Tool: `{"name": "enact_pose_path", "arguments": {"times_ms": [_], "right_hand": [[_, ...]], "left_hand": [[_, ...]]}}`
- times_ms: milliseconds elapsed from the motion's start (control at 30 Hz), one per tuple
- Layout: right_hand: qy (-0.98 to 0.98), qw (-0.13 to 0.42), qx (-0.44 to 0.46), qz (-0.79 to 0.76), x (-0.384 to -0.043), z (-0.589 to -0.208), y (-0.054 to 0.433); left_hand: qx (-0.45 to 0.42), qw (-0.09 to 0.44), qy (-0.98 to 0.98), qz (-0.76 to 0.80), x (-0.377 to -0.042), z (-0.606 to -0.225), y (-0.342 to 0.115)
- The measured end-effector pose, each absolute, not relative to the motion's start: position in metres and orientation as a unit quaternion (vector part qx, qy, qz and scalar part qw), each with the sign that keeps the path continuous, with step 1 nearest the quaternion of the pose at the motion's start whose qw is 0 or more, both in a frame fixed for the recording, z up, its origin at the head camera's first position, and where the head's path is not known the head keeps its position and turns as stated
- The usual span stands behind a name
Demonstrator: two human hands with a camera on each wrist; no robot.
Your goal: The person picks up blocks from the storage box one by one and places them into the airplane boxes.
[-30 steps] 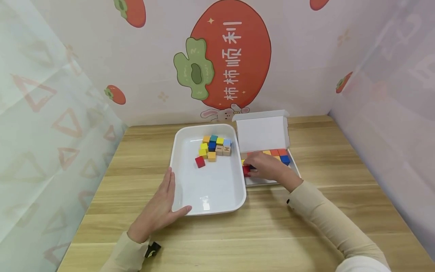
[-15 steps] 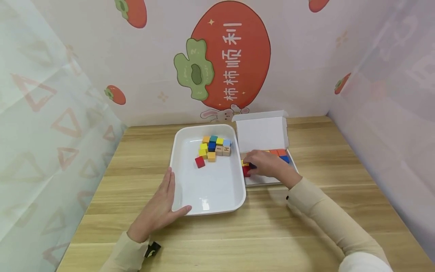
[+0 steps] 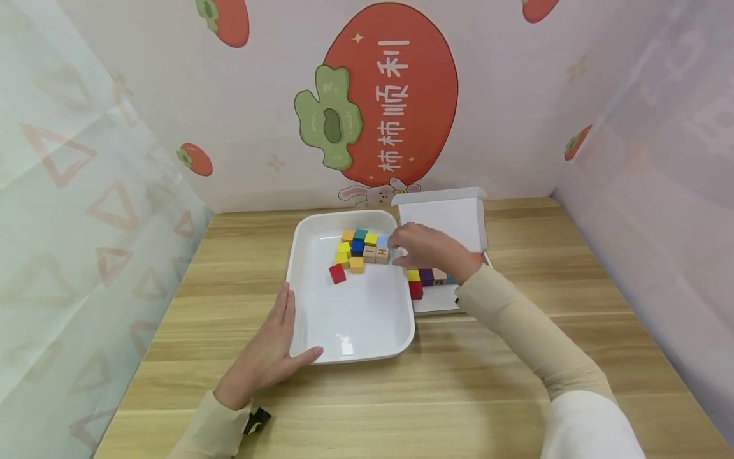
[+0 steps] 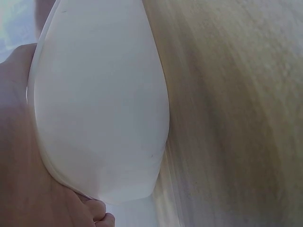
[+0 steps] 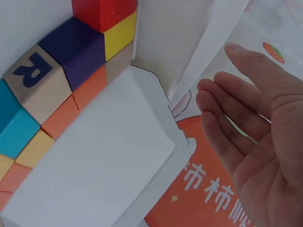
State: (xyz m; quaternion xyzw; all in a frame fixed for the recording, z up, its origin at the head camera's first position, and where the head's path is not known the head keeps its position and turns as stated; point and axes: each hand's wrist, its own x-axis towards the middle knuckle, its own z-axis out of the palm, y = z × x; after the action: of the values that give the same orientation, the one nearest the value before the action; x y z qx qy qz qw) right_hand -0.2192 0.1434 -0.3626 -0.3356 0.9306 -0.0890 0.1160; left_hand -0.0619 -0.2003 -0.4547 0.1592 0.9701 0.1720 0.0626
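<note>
My left hand [image 3: 264, 354] lies with straight fingers along the left rim of a white tray [image 3: 352, 319], thumb at its near edge. In the left wrist view that hand [image 4: 28, 156] hugs the tray's outer corner. Over the tray's right rim, close to a wooden letter block [image 3: 382, 254], hovers my right hand [image 3: 430, 245]. The right wrist view shows the same hand [image 5: 251, 118] with bent fingers and a spread thumb, nothing between them. A white cardboard box [image 3: 438, 301] holds coloured cubes, among them a red cube [image 5: 104, 12], a purple cube [image 5: 75, 52] and an R block [image 5: 38, 85].
Several cubes cluster in the tray's far right part, with a red cube [image 3: 338, 274] a little apart. The box's raised lid [image 3: 438, 217] stands behind it, next to the tray. A printed wall covering [image 3: 504, 127] bounds the wooden table [image 3: 436, 395].
My right hand has risen out of the box and moved up and left to the tray's rim, uncovering cubes in the box. The left hand has stayed in place.
</note>
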Motion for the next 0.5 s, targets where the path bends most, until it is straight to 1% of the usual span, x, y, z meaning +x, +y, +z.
{"name": "enact_pose_path", "arguments": {"times_ms": [200, 400, 500], "right_hand": [[0.939, 0.111, -0.323, -0.034, -0.235, -0.374, 0.116], [0.946, 0.129, -0.298, 0.009, -0.252, -0.391, 0.097], [0.948, 0.125, -0.291, 0.039, -0.257, -0.398, 0.091]], "left_hand": [[0.160, 0.059, 0.970, 0.172, -0.062, -0.456, -0.202], [0.165, 0.054, 0.970, 0.170, -0.062, -0.459, -0.202], [0.168, 0.050, 0.969, 0.172, -0.062, -0.458, -0.202]]}}
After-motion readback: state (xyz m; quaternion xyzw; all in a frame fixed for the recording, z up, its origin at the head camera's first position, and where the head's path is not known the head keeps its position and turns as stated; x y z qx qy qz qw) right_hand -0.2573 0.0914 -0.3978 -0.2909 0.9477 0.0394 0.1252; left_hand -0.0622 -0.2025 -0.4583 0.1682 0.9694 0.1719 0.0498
